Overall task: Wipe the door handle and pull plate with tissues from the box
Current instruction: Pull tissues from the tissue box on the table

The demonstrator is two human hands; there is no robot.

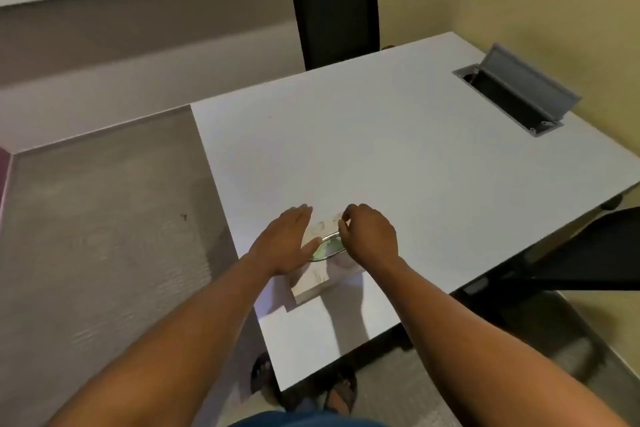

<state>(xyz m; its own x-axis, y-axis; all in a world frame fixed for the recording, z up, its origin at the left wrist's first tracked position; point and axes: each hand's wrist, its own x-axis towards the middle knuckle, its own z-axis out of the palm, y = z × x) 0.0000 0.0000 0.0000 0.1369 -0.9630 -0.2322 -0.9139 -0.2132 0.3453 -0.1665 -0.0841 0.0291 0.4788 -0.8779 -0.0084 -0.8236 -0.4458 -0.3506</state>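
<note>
At the near edge of the white table (398, 149), seen from the head camera, a tissue box (320, 279) lies flat with its oval slot (327, 246) facing up, and both hands are over it. The door handle and pull plate are nowhere in this view, so the step in hand looks like drawing out a tissue.

To do that well, the box needs to be held down while the tissue comes up, or the light box will lift with it. A pinch on the middle of the sheet and a straight upward pull should free one sheet without tearing it. Whether a tissue is already sticking out of the slot is hard to tell; the hands and blur hide it.

The left hand (289, 239) lies flat on the left part of the box, palm down, fingers straight and close together, thumb reaching towards the slot. It holds nothing and seems to be steadying the box. The right hand (369, 236) arches over the right end of the slot, wrist raised, fingertips (344, 220) curled in and nearly pinched together just above the opening. I cannot tell if they have tissue between them. Both forearms reach forward from the bottom of the frame.
</note>
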